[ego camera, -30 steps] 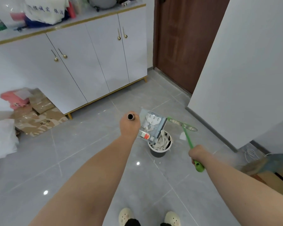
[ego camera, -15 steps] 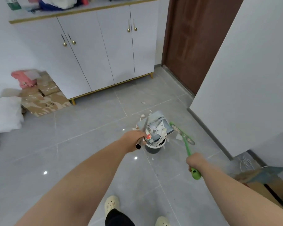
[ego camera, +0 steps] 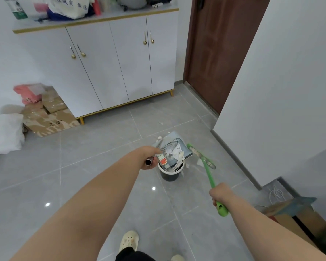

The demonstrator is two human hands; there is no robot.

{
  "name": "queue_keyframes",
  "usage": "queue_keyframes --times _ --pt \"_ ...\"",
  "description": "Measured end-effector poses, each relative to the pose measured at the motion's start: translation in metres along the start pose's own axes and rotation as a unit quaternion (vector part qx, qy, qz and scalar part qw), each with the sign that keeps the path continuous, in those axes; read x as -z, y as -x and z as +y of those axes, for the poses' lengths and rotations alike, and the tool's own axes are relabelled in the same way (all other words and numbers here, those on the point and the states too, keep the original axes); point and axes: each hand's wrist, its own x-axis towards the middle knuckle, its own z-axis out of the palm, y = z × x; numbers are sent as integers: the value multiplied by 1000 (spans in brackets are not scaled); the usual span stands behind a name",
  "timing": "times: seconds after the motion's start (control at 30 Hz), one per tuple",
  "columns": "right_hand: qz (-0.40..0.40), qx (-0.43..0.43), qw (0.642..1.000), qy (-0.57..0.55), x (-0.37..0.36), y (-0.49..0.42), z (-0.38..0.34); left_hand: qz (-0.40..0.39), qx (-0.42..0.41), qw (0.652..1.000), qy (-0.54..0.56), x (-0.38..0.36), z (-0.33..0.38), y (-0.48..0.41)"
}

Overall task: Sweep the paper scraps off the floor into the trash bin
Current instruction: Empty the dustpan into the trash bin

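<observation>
Light, limp paper scraps [ego camera: 174, 154] are lying in the tilted dustpan [ego camera: 185, 147] and hanging into the trash bin [ego camera: 169, 176], which is holding crumpled paper. They are probably drifting easily, so scooping suits them. The left grip [ego camera: 149, 157] is clenching the dustpan's metal handle, and the right grip [ego camera: 219, 193] is clenching the green broom [ego camera: 208, 170].

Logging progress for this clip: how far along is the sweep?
Done: most scraps sit gathered in the dustpan. In hand: the left hand grips its handle and tips it over the trash bin, with paper hanging over the rim; the right hand holds the green broom off to the side. Left: stray scraps on the floor around the bin.
</observation>
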Motion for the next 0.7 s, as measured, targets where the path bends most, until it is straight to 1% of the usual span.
queue_keyframes --times 0.1,0.23,0.4,0.57,0.7 --pt "4 1 1000 1 3 2 3 3 -1 1000 -27 -13 0 1" --pt "8 -4 1000 30 5 8 -1 -3 -28 999 -16 -19 -2 4" --pt "5 5 997 75 8 12 -10 0 -39 999 -2 -21 -9 15" --pt "13 -5 999 44 6 10 -6 6 -56 998 16 -19 -13 16" --pt "8 -2 999 41 2 13 -6 7 -62 998 23 -15 -13 17"
